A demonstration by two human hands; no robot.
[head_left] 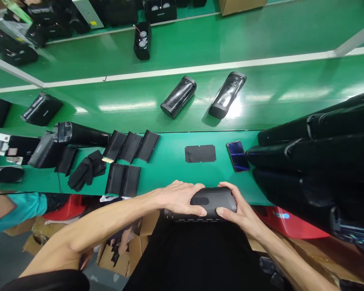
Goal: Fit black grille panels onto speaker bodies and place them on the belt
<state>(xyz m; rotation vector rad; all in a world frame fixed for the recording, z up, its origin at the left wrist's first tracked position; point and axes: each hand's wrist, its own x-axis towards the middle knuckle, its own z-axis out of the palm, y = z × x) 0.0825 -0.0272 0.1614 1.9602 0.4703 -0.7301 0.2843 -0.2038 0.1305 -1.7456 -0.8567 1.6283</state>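
A black, rounded speaker body point(220, 198) lies sideways at the table's front edge, close to my torso. Across its left part rests my left hand point(182, 198), thumb in front and fingers over the top. Gripping the right end is my right hand point(237, 208), its thumb on the near face and fingers behind. An oval recess shows on the surface between the hands. Just beyond the speaker body, a flat dark rectangular sheet point(200, 153) with notched edges lies on the green table point(170, 161).
A phone point(238, 156) lies right of the sheet, beside large stacked black cases point(291, 157). Left are several black panels point(130, 147) and dark gloves point(86, 171). Two glossy speakers point(178, 97) stand on the conveyor point(124, 109). A person's teal sleeve point(27, 210) shows at left.
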